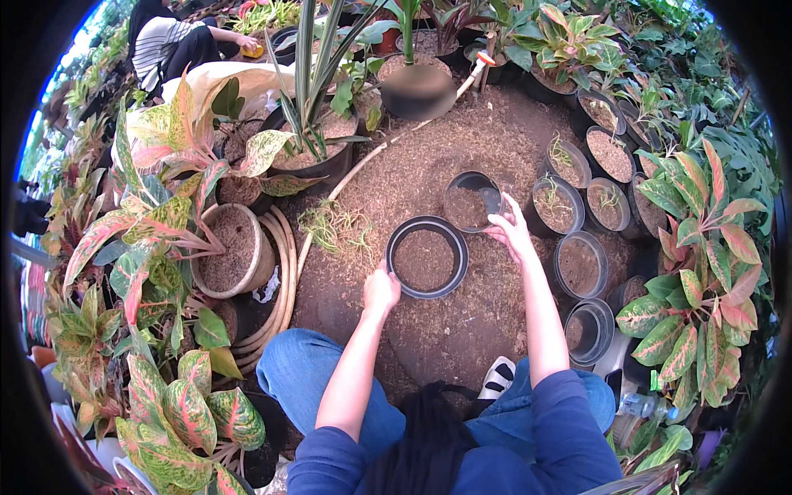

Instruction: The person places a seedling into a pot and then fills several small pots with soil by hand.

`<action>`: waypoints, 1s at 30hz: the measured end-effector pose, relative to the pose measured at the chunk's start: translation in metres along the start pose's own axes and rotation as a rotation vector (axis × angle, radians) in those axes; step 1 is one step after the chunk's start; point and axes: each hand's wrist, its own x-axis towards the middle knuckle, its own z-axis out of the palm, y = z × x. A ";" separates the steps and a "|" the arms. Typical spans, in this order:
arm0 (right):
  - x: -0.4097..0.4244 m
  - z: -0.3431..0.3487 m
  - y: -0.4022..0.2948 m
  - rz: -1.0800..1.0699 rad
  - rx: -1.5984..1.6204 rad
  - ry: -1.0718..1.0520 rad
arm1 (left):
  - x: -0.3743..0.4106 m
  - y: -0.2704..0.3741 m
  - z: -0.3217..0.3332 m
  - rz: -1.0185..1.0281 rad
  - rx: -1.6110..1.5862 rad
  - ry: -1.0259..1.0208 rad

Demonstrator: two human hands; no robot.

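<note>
My left hand (382,291) grips the left rim of a round black plastic pot (427,293) on the soil-strewn ground. Brown potting mix fills part of that pot. My right hand (512,232) holds the right rim of a smaller dark plastic pot (490,195), thumb and fingers at its edge. The smaller pot tilts beside the black pot's upper right, with some mix visible inside. Whether mix is falling from it cannot be told. Left of the black pot lies a loose pile of thin green plant cuttings (334,228).
Several small pots with mix and cuttings (559,204) line the right, above stacked empty pots (589,331). A coiled hose (286,266) curves along the left, near a large planter (258,263). A person (170,46) sits at the upper left. A plastic bottle (640,405) lies lower right.
</note>
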 end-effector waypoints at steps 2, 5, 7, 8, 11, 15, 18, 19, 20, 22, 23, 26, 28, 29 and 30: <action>-0.001 -0.001 0.001 -0.063 -0.075 -0.027 | 0.001 0.004 -0.002 0.006 -0.027 -0.016; -0.005 0.012 -0.005 -0.187 -0.208 -0.123 | 0.005 -0.009 0.004 -0.022 -0.003 0.025; -0.014 0.019 -0.019 -0.225 -0.325 -0.168 | 0.008 -0.011 0.008 -0.017 -0.012 0.035; -0.018 0.024 -0.025 -0.227 -0.392 -0.185 | 0.009 -0.013 0.009 -0.012 -0.021 0.044; -0.026 0.034 -0.039 -0.296 -0.615 -0.200 | 0.005 -0.008 0.008 0.004 -0.014 0.060; -0.038 0.052 -0.051 -0.316 -0.824 -0.173 | -0.002 0.008 -0.003 -0.017 0.018 -0.003; -0.041 0.062 -0.052 -0.309 -0.840 -0.178 | -0.004 0.009 -0.004 -0.014 0.033 0.014; -0.041 0.064 -0.052 -0.305 -0.823 -0.192 | -0.003 0.007 -0.003 -0.015 0.021 0.013; -0.041 0.066 -0.051 -0.301 -0.807 -0.205 | -0.002 0.005 -0.002 -0.016 0.010 0.012; -0.042 0.068 -0.049 -0.311 -0.831 -0.202 | -0.002 0.006 -0.001 -0.014 0.001 0.012; -0.043 0.070 -0.047 -0.315 -0.844 -0.201 | -0.003 0.006 -0.001 -0.013 0.004 0.015; -0.045 0.076 -0.044 -0.326 -0.823 -0.202 | -0.003 0.005 -0.001 -0.008 -0.004 0.027; -0.046 0.078 -0.044 -0.322 -0.832 -0.207 | -0.002 0.003 0.000 -0.006 -0.008 0.031; -0.046 0.079 -0.044 -0.320 -0.836 -0.210 | 0.000 0.002 0.000 0.000 -0.008 0.033; -0.047 0.080 -0.044 -0.321 -0.838 -0.210 | -0.001 0.002 0.000 0.005 -0.007 0.031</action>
